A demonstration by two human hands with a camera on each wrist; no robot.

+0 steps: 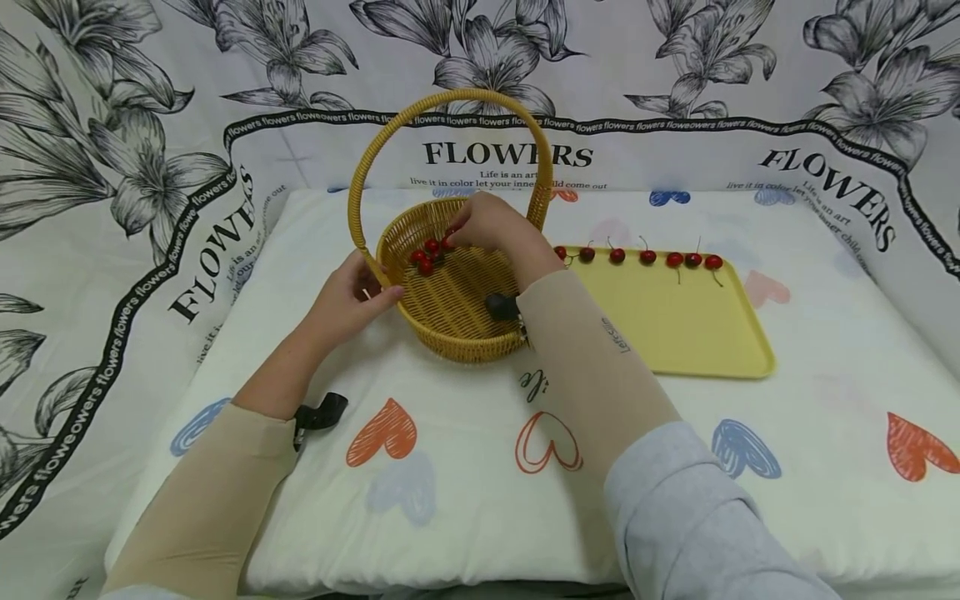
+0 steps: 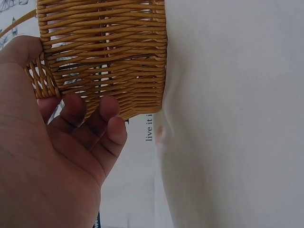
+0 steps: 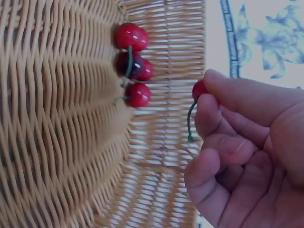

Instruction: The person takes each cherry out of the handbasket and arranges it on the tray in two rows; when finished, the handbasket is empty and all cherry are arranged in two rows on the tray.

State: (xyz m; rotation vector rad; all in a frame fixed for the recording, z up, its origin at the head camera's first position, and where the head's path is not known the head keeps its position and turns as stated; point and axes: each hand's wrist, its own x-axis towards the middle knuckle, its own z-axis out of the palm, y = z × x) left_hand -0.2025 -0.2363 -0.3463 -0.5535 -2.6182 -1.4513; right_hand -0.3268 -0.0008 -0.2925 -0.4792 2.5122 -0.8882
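The yellow wicker basket (image 1: 468, 348) stands left of the middle of the frame, its tall handle (image 1: 542, 187) arching up over the bowl. Inside, a small cluster of red cherries (image 1: 426, 267) sits toward the upper left of the bowl; the right wrist view shows one much darker than the others, and green stems. The right hand (image 1: 495, 229) pinches another cherry (image 3: 198, 89) between thumb and forefinger, its stem exposed, at the bowl's upper part. The left hand (image 1: 352, 300) grips the basket at its left rim by the foot of the handle, thumb along the rim and the other fingers half curled.

Right of the middle lies a yellow tray (image 1: 697, 325), with cherries in a row (image 1: 617, 256) along its upper edge, seven of them visible. Its right corners are rounded; its left end is hidden behind the right forearm (image 1: 600, 350), which also crosses the handle's right foot.

White cloth covers the worktop (image 1: 465, 533), printed with hearts, and stretches broadly below basket and tray to the front edge at the bottom of the frame. A flower-printed cloth (image 1: 637, 167) rises along the back and left.
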